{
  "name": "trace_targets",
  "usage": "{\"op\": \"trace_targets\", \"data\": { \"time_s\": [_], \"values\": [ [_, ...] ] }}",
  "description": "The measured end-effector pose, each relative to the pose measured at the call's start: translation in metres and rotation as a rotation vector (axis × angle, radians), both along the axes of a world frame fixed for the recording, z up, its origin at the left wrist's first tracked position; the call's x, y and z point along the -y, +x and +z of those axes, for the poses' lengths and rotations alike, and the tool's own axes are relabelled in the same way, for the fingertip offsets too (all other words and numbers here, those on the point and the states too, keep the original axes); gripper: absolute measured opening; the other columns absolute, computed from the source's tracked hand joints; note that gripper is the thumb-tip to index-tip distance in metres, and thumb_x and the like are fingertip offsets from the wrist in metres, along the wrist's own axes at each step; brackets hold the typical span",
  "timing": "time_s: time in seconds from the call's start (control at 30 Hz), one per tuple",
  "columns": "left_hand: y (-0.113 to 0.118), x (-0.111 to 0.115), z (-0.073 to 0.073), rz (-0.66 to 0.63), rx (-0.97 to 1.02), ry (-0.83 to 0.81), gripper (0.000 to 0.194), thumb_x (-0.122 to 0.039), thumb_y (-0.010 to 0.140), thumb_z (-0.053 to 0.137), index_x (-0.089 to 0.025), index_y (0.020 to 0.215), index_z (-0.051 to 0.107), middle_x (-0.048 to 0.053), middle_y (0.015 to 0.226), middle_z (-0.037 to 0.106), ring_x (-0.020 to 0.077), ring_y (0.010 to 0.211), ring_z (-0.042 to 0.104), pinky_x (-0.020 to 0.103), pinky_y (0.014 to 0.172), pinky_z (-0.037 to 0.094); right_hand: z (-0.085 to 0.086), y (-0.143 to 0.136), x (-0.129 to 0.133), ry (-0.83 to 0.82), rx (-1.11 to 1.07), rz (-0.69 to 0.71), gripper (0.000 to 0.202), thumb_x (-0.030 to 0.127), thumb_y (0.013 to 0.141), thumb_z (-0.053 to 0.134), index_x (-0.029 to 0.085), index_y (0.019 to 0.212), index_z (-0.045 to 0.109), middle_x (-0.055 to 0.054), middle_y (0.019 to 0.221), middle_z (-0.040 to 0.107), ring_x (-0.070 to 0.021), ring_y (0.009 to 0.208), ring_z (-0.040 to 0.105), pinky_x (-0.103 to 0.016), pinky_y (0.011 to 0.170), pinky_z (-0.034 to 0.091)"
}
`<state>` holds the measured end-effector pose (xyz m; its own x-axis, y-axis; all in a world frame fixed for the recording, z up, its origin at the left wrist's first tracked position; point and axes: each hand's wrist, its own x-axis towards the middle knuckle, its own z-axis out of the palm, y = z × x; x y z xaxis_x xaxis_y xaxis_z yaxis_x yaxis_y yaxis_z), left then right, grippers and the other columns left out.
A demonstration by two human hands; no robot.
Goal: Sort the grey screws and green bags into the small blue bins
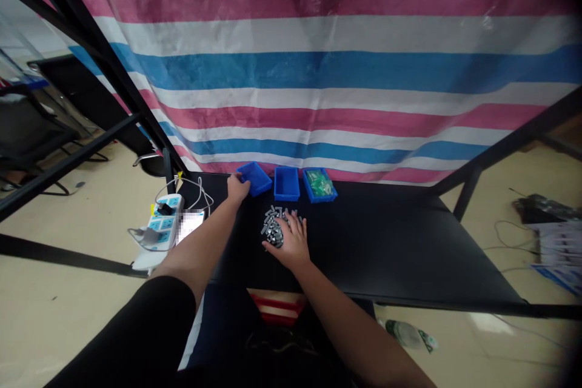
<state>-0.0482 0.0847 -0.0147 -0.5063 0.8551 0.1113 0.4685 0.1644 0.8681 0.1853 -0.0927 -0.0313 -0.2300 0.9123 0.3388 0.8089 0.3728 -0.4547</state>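
Observation:
My left hand [238, 187] is closed on the left edge of a blue bin [255, 178], which stands askew at the back of the black table and looks empty. Beside it is a second blue bin [287, 184], also empty. A third blue bin [320, 185], to the right, holds green and white packets [319, 182]. Nearer to me lies a pile of small silvery metal pieces [272, 227]. My right hand [292, 240] rests over the right side of that pile with its fingers spread.
The black table [391, 242] has a striped sheet [318, 73] behind it and dark frame bars at both sides. A power strip [164, 224] with cables and a phone [189, 223] lie at the left end.

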Motion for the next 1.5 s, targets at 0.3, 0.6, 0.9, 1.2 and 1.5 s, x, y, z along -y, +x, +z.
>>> {"op": "trace_targets", "data": {
  "time_s": [0.3,0.6,0.9,1.2,1.5],
  "values": [
    [0.034,0.016,-0.021,-0.217,0.034,0.166,0.039,-0.015,0.087,0.059,-0.013,0.125,0.055,0.014,0.124,0.062,0.0218,0.115,0.061,0.035,0.106,0.045,0.003,0.000,0.001,-0.005,0.008,0.054,0.082,0.065,0.073,0.071,0.025,0.142,0.052,-0.011,0.156,0.039,-0.0362,0.148,0.025,-0.060,0.122,0.003],
    [0.040,0.010,-0.004,-0.266,0.003,0.181,0.028,-0.026,0.091,0.059,-0.015,0.116,0.061,0.016,0.117,0.058,0.0258,0.118,0.055,0.042,0.110,0.040,0.006,0.010,-0.005,0.137,-0.235,-0.112,0.060,0.048,0.086,0.060,0.018,0.137,0.050,-0.017,0.145,0.045,-0.0345,0.137,0.041,-0.058,0.119,0.020],
    [0.061,0.038,0.031,-0.590,-0.356,0.287,0.071,-0.051,0.069,0.082,-0.025,0.131,0.060,0.012,0.135,0.048,0.0303,0.130,0.045,0.041,0.116,0.031,0.013,0.095,-0.093,0.221,-0.402,-0.612,0.063,0.047,0.082,0.061,0.008,0.131,0.050,-0.023,0.127,0.053,-0.0367,0.125,0.046,-0.054,0.110,0.031],
    [0.109,0.033,0.029,-0.976,-0.690,0.238,0.021,-0.032,0.093,0.060,-0.023,0.108,0.072,0.007,0.111,0.066,0.0235,0.107,0.060,0.044,0.109,0.036,-0.002,0.110,-0.115,-0.020,-0.282,-0.486,0.050,0.047,0.073,0.069,0.020,0.114,0.060,-0.014,0.114,0.060,-0.0331,0.107,0.056,-0.049,0.096,0.043],
    [0.089,0.025,0.016,-1.033,-0.563,0.216,0.023,-0.033,0.096,0.054,-0.023,0.108,0.071,0.008,0.111,0.068,0.0237,0.114,0.059,0.037,0.105,0.043,0.001,0.132,-0.085,0.005,-0.336,-0.465,0.036,0.046,0.076,0.066,0.021,0.102,0.065,-0.008,0.097,0.062,-0.0262,0.086,0.057,-0.043,0.087,0.048]
  ]
}}
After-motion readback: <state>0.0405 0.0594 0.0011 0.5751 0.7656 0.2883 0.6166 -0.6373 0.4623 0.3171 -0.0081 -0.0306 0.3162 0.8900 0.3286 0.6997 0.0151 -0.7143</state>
